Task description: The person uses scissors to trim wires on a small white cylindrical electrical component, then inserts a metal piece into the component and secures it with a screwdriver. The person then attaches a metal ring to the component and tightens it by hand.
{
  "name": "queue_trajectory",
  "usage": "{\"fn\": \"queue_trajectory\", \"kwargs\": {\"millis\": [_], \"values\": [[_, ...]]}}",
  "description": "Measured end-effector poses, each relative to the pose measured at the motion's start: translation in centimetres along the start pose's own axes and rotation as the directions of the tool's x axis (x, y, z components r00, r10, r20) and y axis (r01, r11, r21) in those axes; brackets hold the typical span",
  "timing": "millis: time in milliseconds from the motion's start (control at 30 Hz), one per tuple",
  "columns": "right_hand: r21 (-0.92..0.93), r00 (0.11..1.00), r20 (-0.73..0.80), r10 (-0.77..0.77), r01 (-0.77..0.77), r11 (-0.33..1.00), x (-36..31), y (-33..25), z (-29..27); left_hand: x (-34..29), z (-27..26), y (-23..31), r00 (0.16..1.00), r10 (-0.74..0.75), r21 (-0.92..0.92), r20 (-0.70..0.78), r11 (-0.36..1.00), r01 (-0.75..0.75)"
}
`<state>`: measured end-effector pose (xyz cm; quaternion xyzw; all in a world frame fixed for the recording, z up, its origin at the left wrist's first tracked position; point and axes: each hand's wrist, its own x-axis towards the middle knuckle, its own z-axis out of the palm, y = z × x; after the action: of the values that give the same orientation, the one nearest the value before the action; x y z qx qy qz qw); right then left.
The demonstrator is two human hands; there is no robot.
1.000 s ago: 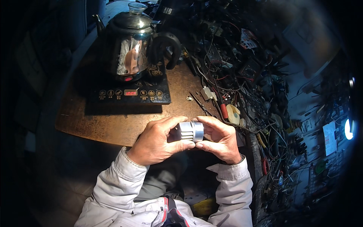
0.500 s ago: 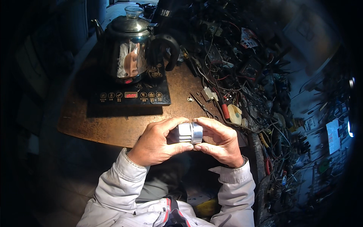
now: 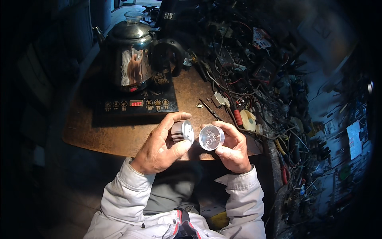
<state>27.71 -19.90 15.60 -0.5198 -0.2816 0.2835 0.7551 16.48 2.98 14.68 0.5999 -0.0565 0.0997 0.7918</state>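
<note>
a worn brown desk (image 3: 119,139) with a rounded near edge carries most of what shows. toward its far left corner sits a flat black glass hob (image 3: 135,104) with a row of small touch marks and a red lit display along its near side, and on it stands a rounded, mirror-bright steel kettle (image 3: 131,59) with a clear glass lid knob and a thick black loop handle. along the right edge of the desk runs a dense tangle of wires (image 3: 254,75), thin and dark, mixed with small parts and a red-handled screwdriver (image 3: 236,115) lying by a pale round disc (image 3: 249,120).

just over the near edge of the desk, both hands come up out of pale grey sleeves. the left hand (image 3: 159,149) is curled, thumb and fingers closed round a short ribbed metal cylinder (image 3: 182,132), dull silver with fins on its side. the right hand (image 3: 232,147) pinches a shallow round metal cap (image 3: 211,138) between thumb and fingertips, its shiny inner face turned up, with small rounded bumps inside. the two pieces are just beside each other, not touching.
</note>
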Motion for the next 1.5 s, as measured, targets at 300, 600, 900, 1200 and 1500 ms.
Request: {"fn": "queue_trajectory", "kwargs": {"millis": [300,600,900,1200,1500], "values": [[0.076,0.993,0.1,-0.061,0.053,0.996,-0.3,2.6,-0.1,1.3,0.5,1.2,0.994,-0.108,0.17,-0.009,0.979,0.108],[0.033,0.977,0.192,-0.095,0.09,0.995,-0.4,1.6,0.4,1.9,1.0,1.2,0.998,-0.064,0.361,-0.02,0.93,0.067],[-0.582,0.942,-0.198,-0.269,0.108,0.806,-1.1,1.5,3.1,1.4,3.1,-1.2,0.975,0.121,0.516,-0.185,0.856,-0.008],[-0.462,0.951,-0.206,-0.229,0.111,0.88,-0.9,1.0,3.4,1.2,2.8,-1.5,0.975,0.191,0.585,-0.114,0.806,-0.089],[-0.568,0.899,-0.285,-0.331,0.12,0.814,-0.9,1.5,3.9,1.4,3.3,-1.8,0.958,0.241,0.582,-0.157,0.806,-0.108]]}}
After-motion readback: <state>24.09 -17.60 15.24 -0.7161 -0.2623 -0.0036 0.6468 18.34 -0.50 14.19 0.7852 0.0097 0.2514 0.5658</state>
